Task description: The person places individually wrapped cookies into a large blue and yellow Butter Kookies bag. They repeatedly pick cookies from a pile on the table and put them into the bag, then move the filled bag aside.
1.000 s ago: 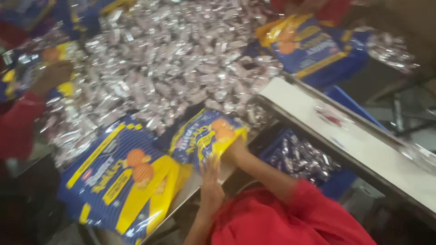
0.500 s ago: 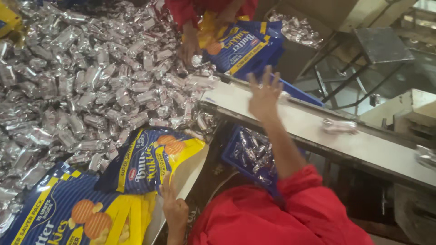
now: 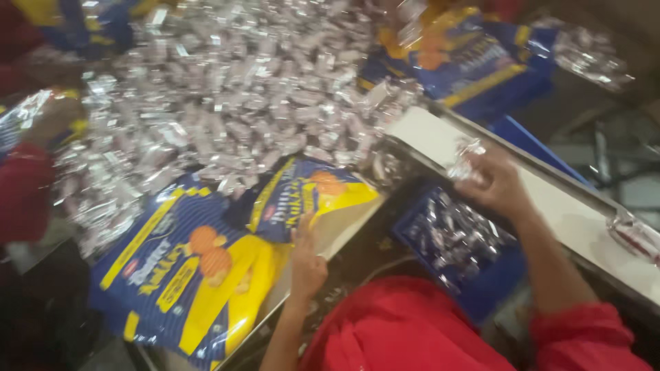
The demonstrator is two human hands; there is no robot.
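My right hand (image 3: 496, 184) is closed on a small silver-wrapped packet (image 3: 465, 158) just above the white belt (image 3: 550, 199). My left hand (image 3: 306, 260) grips the near edge of a blue and yellow printed bag (image 3: 309, 196) that lies at the rim of a big heap of silver packets (image 3: 234, 103). Between my arms, below the belt, stands a blue crate (image 3: 481, 288) with several silver packets in it. Both my sleeves are red.
A larger blue and yellow bag (image 3: 179, 268) lies at the near left. Another such bag (image 3: 474, 65) sits beyond the belt at the top right. One wrapped packet (image 3: 634, 235) lies on the belt at the right. Another person's red sleeve (image 3: 24, 196) and hand (image 3: 55, 117) are at the left.
My right hand has come back from a flat reach over the belt and now holds a silver packet. My left hand has moved up onto the bag's edge. The camera has swung left.
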